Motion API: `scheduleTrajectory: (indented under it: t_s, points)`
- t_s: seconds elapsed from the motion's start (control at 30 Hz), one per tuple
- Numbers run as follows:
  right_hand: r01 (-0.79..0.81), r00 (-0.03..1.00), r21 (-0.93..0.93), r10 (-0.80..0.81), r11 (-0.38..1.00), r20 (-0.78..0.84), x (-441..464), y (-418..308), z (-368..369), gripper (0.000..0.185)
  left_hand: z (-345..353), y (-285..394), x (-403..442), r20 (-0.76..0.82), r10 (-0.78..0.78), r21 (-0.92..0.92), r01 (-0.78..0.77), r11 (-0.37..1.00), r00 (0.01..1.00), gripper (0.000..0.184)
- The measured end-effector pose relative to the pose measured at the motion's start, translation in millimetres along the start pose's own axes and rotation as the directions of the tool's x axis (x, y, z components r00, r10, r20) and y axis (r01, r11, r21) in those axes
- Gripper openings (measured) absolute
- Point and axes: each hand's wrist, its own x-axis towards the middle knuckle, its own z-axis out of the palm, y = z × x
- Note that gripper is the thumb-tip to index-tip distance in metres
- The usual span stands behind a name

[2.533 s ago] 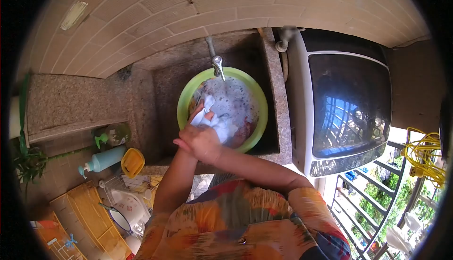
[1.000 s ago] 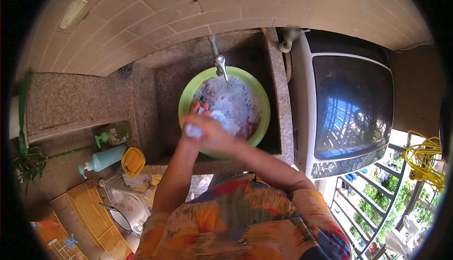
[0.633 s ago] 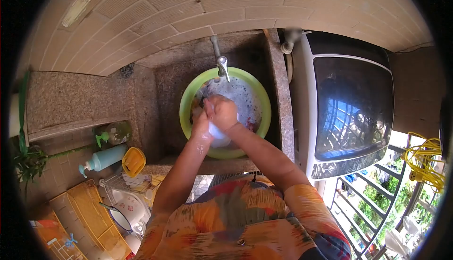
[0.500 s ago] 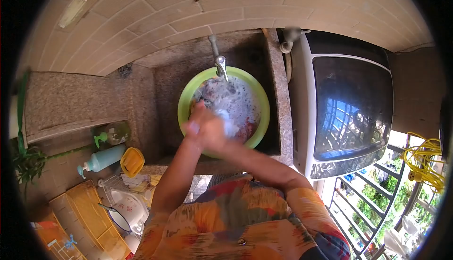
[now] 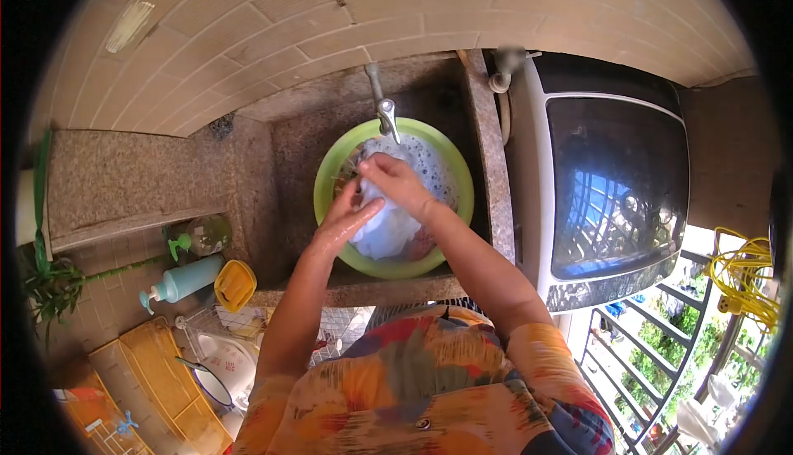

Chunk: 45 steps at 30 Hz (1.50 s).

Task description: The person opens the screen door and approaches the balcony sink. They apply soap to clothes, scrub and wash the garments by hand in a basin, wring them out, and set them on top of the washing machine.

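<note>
A white wet cloth [image 5: 382,232] hangs between my hands over a green basin [image 5: 467,195] of foamy water. My right hand [image 5: 396,181] pinches the cloth's upper end near the basin's middle. On the basin's left side, my left hand [image 5: 345,219] has its thumb on one side of the cloth and its fingers on the other, gripping its left edge. Darker and reddish fabric shows in the suds around the cloth. The metal tap [image 5: 386,113] points down over the basin's back rim.
The basin sits in a stone sink [image 5: 494,174]. A washing machine [image 5: 615,186] stands at the right. Left of the sink are a blue pump bottle [image 5: 186,278], a yellow container [image 5: 235,285] and a stone counter [image 5: 136,178]. Yellow cable [image 5: 743,277] hangs far right.
My hands were pressed together over the left side of the basin. Now they are apart, the right one further back, and more of the white cloth shows, spread between them.
</note>
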Motion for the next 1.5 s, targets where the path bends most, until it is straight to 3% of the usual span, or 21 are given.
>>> scheduleTrajectory:
  t_s: [0.03, 0.13, 0.2, 0.27, 0.37, 0.47, 0.5, 0.63, 0.73, 0.8, 0.83, 0.9, 1.0, 1.07, 1.1, 1.17, 1.23, 1.33, 1.37, 1.43, 1.5]
  points:
    - [0.017, 0.996, 0.065, -0.022, 0.998, 0.081, -3, -4, 2, 0.035, -3, -12, 9, 0.066, 0.137, -0.022, -0.136, 0.991, 0.988, 0.042]
    - [0.225, 0.971, 0.066, -0.229, 0.972, 0.064, -12, 0, 5, 0.047, -16, -8, 10, -0.093, 0.018, -0.07, -0.024, 0.997, 0.996, 0.034]
    - [0.19, 0.967, -0.071, -0.174, 0.979, 0.184, -25, 25, 4, 0.051, -21, 9, 6, -0.221, -0.079, -0.309, 0.007, 0.951, 0.972, 0.028]
    - [0.231, 0.914, -0.27, -0.114, 0.935, 0.388, -34, 60, -2, 0.051, -36, 14, 4, -0.139, 0.005, -0.592, -0.087, 0.802, 0.99, 0.029]
    - [0.136, 0.963, -0.293, -0.057, 0.946, 0.263, -52, 33, 5, 0.05, -54, 15, -3, -0.152, 0.05, -0.712, -0.145, 0.687, 0.987, 0.034]
    - [-0.06, 0.992, 0.198, 0.036, 0.978, 0.124, -70, -12, 8, 0.048, -77, 4, -4, -0.139, 0.015, -0.78, -0.119, 0.615, 0.99, 0.04]
    - [0.119, 0.989, 0.19, -0.134, 0.975, 0.067, -68, -15, 9, 0.046, -78, -3, -5, -0.104, -0.015, -0.788, -0.074, 0.611, 0.994, 0.041]
    - [0.059, 0.995, 0.423, -0.016, 0.904, -0.103, -57, -38, 18, 0.047, -56, -40, 7, 0.016, -0.141, -0.799, 0.097, 0.594, 0.99, 0.042]
    - [0.149, 0.988, -0.293, -0.157, 0.944, -0.003, -63, -50, 38, 0.049, -31, -36, 8, 0.005, -0.089, -0.795, 0.058, 0.603, 0.996, 0.039]
    - [0.41, 0.909, -0.359, -0.408, 0.838, 0.087, -74, -31, 77, 0.049, -19, -56, 20, 0.156, -0.08, -0.953, 0.171, 0.25, 0.985, 0.037]
    - [0.402, 0.906, -0.535, -0.409, 0.743, 0.112, -85, -28, 87, 0.049, -16, -60, 26, 0.293, -0.019, -0.95, 0.293, 0.112, 0.956, 0.035]
    - [0.39, 0.878, -0.718, -0.466, 0.576, 0.103, -92, -33, 97, 0.042, -14, -82, 38, 0.371, 0.111, -0.929, 0.368, 0.048, 0.922, 0.034]
    - [0.302, 0.891, -0.772, -0.455, 0.56, 0.019, -65, 2, 78, 0.034, 5, -94, 28, -0.012, -0.266, -0.926, 0.089, 0.366, 0.964, 0.034]
    - [-0.213, 0.947, -0.65, -0.01, 0.73, -0.321, -34, 5, 46, 0.031, 59, -4, 7, -0.148, -0.389, -0.927, 0.009, 0.374, 0.909, 0.034]
    - [-0.144, 0.938, -0.661, -0.111, 0.737, -0.327, -28, 3, 39, 0.031, 48, -21, 19, -0.095, -0.352, -0.841, 0.114, 0.528, 0.931, 0.037]
    - [-0.014, 0.89, -0.684, -0.303, 0.729, -0.341, -24, 1, 31, 0.032, 35, -71, 41, 0.116, 0.056, -0.926, 0.087, 0.368, 0.992, 0.039]
    - [0.038, 0.924, -0.68, -0.286, 0.732, -0.256, -41, -5, 48, 0.031, 18, -111, 63, 0.31, 0.309, -0.937, 0.235, 0.256, 0.899, 0.037]
    - [0.28, 0.889, -0.664, -0.449, 0.693, -0.095, -75, -15, 80, 0.031, -28, -140, 80, 0.614, 0.403, -0.786, 0.575, 0.228, 0.679, 0.027]
    - [0.386, 0.846, -0.646, -0.532, 0.658, -0.037, -80, -17, 85, 0.031, -27, -143, 78, 0.591, 0.388, -0.805, 0.547, 0.228, 0.707, 0.029]
    - [0.152, 0.929, -0.708, -0.345, 0.69, -0.136, -64, -15, 67, 0.029, 15, -77, 21, 0.185, 0.257, -0.893, 0.054, 0.446, 0.949, 0.031]
    - [-0.105, 0.945, -0.65, -0.128, 0.753, -0.301, -39, -20, 32, 0.032, 19, -75, 22, 0.113, -0.033, -0.809, 0.111, 0.577, 0.993, 0.041]
